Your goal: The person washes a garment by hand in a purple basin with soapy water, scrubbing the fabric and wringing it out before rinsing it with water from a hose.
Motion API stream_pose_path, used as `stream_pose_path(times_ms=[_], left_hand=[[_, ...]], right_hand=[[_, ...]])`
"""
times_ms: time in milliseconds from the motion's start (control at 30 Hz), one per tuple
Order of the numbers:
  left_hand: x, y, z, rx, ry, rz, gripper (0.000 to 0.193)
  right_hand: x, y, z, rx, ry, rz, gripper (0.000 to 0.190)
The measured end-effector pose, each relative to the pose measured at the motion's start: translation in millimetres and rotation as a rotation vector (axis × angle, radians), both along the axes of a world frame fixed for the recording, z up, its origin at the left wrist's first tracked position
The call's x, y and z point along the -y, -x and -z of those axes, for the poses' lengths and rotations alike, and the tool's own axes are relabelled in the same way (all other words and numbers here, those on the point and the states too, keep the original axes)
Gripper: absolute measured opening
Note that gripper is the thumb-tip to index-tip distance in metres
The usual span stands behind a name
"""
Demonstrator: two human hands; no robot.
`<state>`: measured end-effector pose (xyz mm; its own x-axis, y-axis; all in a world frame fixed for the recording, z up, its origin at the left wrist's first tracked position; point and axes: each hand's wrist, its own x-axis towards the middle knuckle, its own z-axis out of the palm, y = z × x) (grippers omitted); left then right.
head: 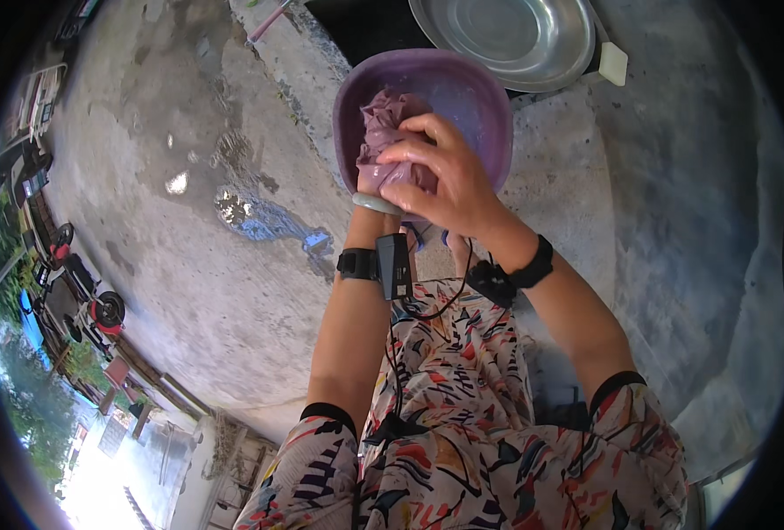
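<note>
A purple plastic basin [506,142] lies before me with a little cloudy water in it. Over its left side I hold a bunched, wet mauve cloth [382,126]. My right hand [445,172] presses on the cloth from the right, its fingers spread and curled over the folds. The cloth covers most of my left hand [370,182]; only the part by the wrist shows, below a pale bangle, so its fingers are hidden. Black straps with small devices and a cable sit on both wrists.
A wide metal basin [551,66] stands beyond the purple one, partly over a dark surface, with a pale block-like piece [612,64] beside it. A pink-handled tool [267,25] lies at the upper left. Puddles [259,215] wet the concrete floor. Motorcycles [87,298] stand far left.
</note>
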<state>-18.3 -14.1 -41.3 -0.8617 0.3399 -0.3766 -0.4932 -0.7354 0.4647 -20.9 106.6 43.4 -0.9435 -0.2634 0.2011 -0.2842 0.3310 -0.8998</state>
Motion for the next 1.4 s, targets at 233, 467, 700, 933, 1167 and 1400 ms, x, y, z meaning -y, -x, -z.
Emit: stream_pose_path(times_ms=[233,467,700,933,1167,1400], left_hand=[[-4.8,23.0,-3.8,-0.263,0.631,-0.055,0.023],[18.8,28.9,-5.6,-0.258,1.298,-0.007,0.048],[20.5,10.5,4.7,-0.777,1.884,0.312,0.088],[-3.4,18.0,40.2,-0.707,2.034,0.814,0.094],[-8.7,21.3,68.7,-0.639,2.018,0.867,0.078],[-5.3,16.9,59.1,-0.62,1.966,0.727,0.067]], right_hand=[[-5.5,10.3,64.1,-0.035,-0.154,0.255,0.012],[-25.2,-18.4,107.3,0.197,-0.357,0.458,0.02],[-36.1,-15.0,83.1,0.179,-0.697,0.214,0.058],[-35.9,4.2,115.3,0.208,-0.824,-0.12,0.097],[-26.7,2.5,152.7,0.158,-0.913,-0.051,0.096],[-33.8,9.1,149.8,0.194,-0.727,-0.032,0.073]])
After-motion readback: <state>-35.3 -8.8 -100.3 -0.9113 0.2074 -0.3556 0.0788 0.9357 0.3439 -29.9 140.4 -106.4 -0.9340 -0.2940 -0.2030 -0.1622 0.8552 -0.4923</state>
